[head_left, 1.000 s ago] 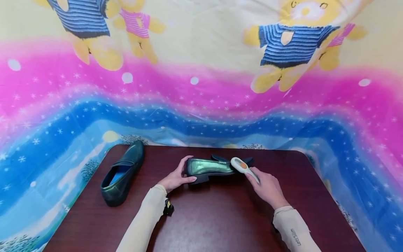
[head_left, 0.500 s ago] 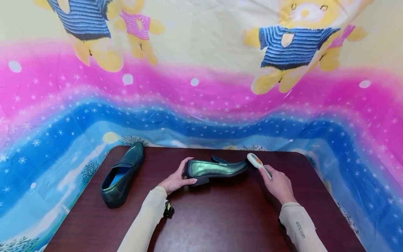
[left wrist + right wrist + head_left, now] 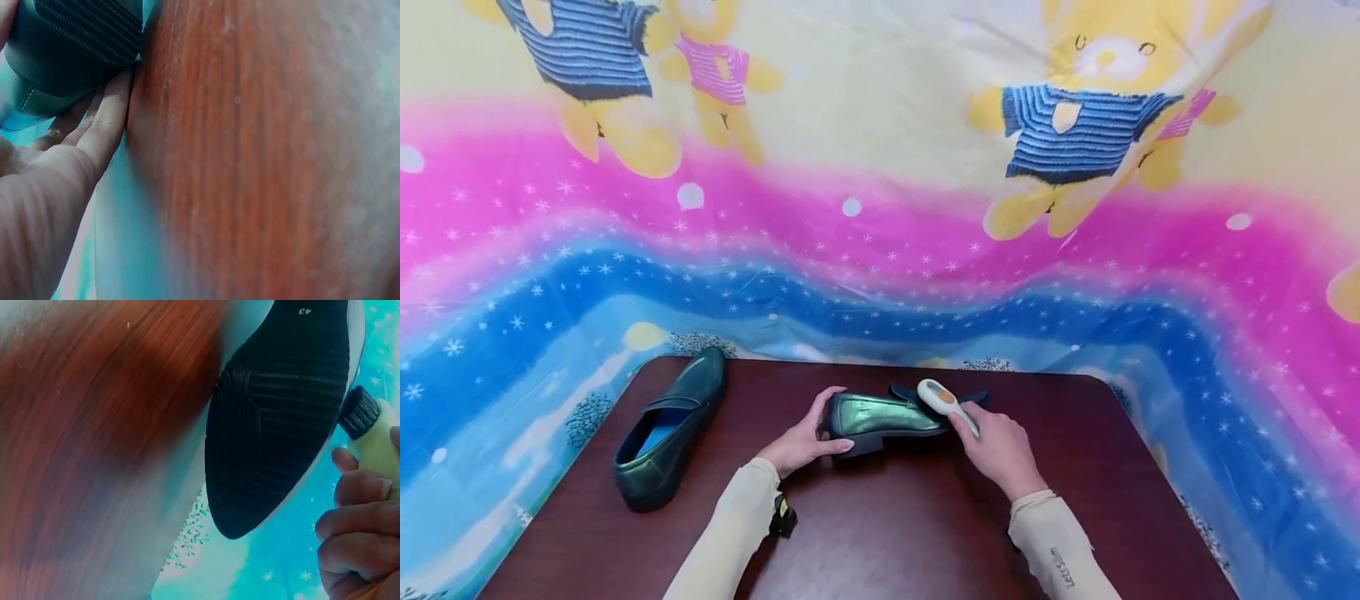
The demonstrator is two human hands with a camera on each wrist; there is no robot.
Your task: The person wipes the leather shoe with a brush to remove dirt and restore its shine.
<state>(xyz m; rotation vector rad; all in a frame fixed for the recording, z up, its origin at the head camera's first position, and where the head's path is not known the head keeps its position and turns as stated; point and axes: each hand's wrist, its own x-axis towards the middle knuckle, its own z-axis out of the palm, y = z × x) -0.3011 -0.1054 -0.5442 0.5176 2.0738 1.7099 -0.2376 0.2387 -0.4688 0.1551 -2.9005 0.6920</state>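
A dark green loafer [image 3: 880,414] is tipped toward its side near the far edge of the table, its heel to the left. My left hand [image 3: 801,437] grips it by the heel, thumb in front and fingers behind. In the left wrist view, fingers reach beneath the ridged heel [image 3: 87,31]. My right hand [image 3: 1002,450] holds a white-handled brush [image 3: 931,395] with an orange inset, over the front part of the shoe. Seen from the right wrist, the dark bristles [image 3: 360,414] are right at the shoe's edge, beside the black sole [image 3: 281,419] marked 43.
A matching loafer [image 3: 662,433] with a blue insole stands upright at the table's left side, toe pointing away. The dark red-brown table [image 3: 880,533] meets a hanging printed cloth [image 3: 865,283] with bears and snowflakes at its back and sides.
The brush went right to the toe tip, then came back left over the front of the shoe. The left hand keeps its grip on the heel. The head view has shifted slightly.
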